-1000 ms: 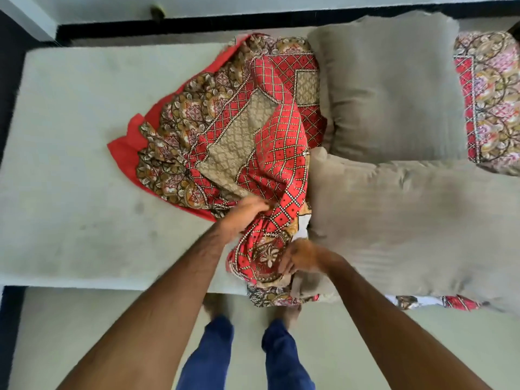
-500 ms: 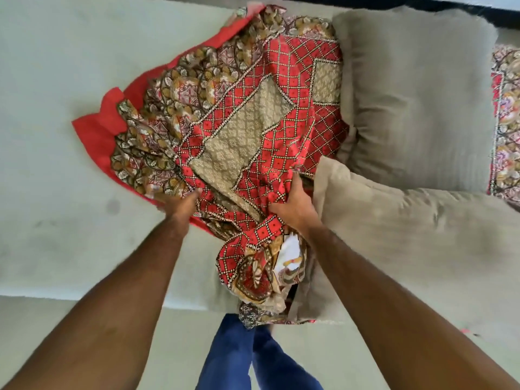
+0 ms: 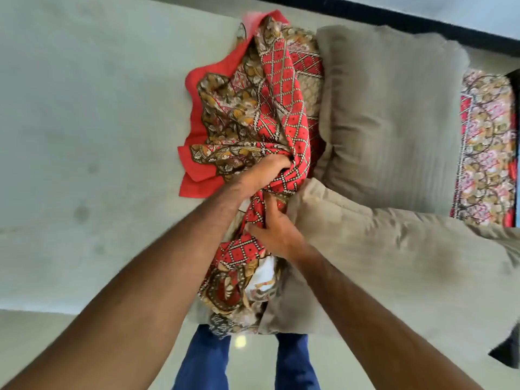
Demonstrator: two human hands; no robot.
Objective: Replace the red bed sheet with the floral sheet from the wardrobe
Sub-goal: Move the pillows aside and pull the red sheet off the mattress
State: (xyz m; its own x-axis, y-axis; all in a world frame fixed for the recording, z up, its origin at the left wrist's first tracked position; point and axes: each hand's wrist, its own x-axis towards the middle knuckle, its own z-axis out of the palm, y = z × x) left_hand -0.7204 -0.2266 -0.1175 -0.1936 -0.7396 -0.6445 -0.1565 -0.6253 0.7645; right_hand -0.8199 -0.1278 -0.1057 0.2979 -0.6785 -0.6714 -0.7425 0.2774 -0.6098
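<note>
The red bed sheet (image 3: pixel 270 114) is bunched into a long rumpled heap running from the mattress's far edge to its near edge, where its lower end spills over the side; it shows a red field crossed by a cream-and-black dotted lattice, broad borders of brown, gold and olive paisley, and a plain red hem turned out on the left. A pale patch with some printing shows in the folds near the near edge, too blurred to read. The left hand (image 3: pixel 264 174) has its fingers curled deep into the cloth at the middle of the heap, gripping a thick fold. The right hand (image 3: pixel 277 235) lies just below it, thumb and fingers closed round the twisted lower part of the same sheet. The bare grey-green mattress (image 3: pixel 92 153) lies exposed to the left. Two tan pillows touch the heap on its right: one (image 3: pixel 391 108) toward the far edge, the other (image 3: pixel 394 266) at the near edge
</note>
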